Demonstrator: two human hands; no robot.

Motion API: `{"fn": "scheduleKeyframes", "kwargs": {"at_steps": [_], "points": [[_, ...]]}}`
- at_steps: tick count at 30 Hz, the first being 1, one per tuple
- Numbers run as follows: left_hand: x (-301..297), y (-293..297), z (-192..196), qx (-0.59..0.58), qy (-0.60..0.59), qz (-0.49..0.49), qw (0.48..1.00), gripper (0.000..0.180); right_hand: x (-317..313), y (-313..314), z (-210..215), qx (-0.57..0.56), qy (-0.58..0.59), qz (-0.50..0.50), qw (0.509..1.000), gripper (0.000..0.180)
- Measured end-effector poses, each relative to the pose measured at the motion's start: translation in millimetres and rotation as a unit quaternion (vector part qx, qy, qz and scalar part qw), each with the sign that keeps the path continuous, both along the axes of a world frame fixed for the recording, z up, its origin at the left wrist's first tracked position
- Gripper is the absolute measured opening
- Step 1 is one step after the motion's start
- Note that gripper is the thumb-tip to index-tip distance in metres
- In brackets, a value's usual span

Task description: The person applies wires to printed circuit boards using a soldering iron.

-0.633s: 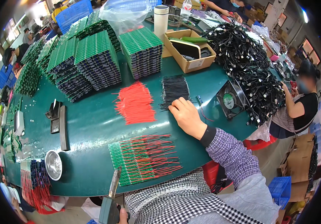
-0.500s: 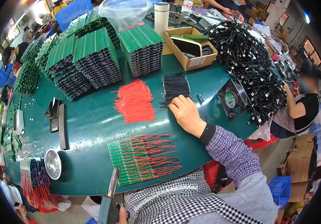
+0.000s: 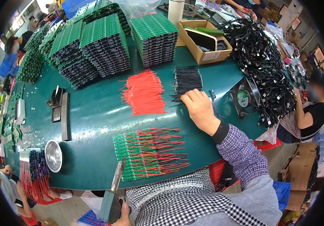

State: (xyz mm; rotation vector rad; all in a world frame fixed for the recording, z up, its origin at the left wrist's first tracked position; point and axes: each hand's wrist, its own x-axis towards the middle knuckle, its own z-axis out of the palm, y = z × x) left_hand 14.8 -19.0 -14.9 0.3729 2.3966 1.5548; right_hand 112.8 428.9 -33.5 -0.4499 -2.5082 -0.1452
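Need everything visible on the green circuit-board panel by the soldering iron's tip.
The circuit-board panel is a flat, roughly rectangular green sheet with repeating small, pale markings. Many thin red wires run across it, their ends jutting past its right edge; their joints are too small to make out. It lies slightly turned on the green tabletop, near the front edge. The soldering iron in the left hand overlaps its left edge in view; contact can't be told.

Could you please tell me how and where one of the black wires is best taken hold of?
Probably at the near edge of the black wires, pinched between finger and thumb from the person's side, where the right hand is. They lie crosswise, roughly parallel, so the outermost there look easiest to separate.
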Motion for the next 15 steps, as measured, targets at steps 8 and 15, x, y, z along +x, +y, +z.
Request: {"fn": "scheduleKeyframes", "kwargs": {"at_steps": [8, 15], "points": [[-1, 5, 18, -0.241, 0.142, -0.171, 0.945, 0.041, -1, -21, 55, 0.029, -0.12, 0.042, 0.991, 0.018], [6, -11, -30, 0.079, -0.052, 0.088, 0.992, 0.044, -20, -28, 74, 0.079, -0.302, 0.091, 0.946, 0.014]]}}
